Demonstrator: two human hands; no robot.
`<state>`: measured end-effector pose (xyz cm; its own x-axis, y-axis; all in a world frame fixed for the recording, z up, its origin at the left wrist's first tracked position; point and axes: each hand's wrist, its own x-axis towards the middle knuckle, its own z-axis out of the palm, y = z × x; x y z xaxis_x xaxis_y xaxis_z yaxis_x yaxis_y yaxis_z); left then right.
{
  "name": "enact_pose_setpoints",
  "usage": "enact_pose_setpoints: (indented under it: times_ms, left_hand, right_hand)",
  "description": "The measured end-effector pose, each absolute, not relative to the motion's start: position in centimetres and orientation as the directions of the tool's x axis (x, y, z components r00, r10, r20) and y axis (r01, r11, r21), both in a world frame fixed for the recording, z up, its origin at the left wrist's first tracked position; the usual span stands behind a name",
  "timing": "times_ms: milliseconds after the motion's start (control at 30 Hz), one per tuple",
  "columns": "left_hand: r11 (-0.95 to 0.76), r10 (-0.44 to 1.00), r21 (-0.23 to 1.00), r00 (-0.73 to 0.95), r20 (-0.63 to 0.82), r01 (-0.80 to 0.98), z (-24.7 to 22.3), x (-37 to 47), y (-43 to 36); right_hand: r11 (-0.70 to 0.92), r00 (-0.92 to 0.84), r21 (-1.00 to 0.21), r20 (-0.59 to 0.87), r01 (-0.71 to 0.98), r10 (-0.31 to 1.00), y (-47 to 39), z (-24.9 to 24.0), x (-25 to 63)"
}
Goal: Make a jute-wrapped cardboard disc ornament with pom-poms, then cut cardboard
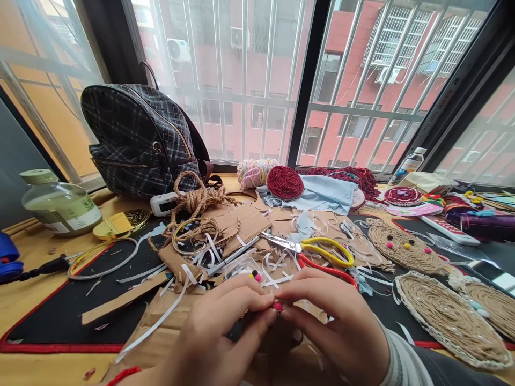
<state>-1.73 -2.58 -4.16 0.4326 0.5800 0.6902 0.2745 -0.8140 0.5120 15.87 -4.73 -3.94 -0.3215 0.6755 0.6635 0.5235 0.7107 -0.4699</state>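
Both hands meet at the lower middle of the view. My left hand (pixel 229 327) pinches a small pink ball (pixel 278 306) between thumb and forefinger. My right hand (pixel 333 321) closes on the same ball from the other side. Just beyond the fingertips, a small clear container (pixel 241 266) holds black, yellow and pink balls. Scissors with yellow handles (pixel 328 251) lie behind the right hand, and a red-handled tool (pixel 328 269) is partly hidden by it. Brown cardboard (pixel 161 327) spreads under the hands.
A plaid backpack (pixel 140 139) and a green-capped bottle (pixel 60 206) stand at the left. Twine (pixel 197 201), paper strips and cardboard scraps cover the middle. Coiled twine mats (pixel 450 316) lie at the right. Dark red yarn (pixel 285 183) sits by the window.
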Motion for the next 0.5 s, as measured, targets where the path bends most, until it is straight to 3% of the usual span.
enact_pose_setpoints:
  times_ms: [233,500]
  left_hand:
    - [-0.877,0.468,0.314,0.498,0.730,0.363,-5.0,-2.8,-1.3]
    - [-0.930,0.354,0.244,0.493,0.795,0.273,-4.2,-2.1,-1.6]
  right_hand:
    - [0.558,-0.213,-0.645,0.535,0.522,0.818,-3.9,-5.2,16.7]
    - [0.605,-0.256,-0.614,0.562,0.507,0.786,-4.3,-5.0,16.4]
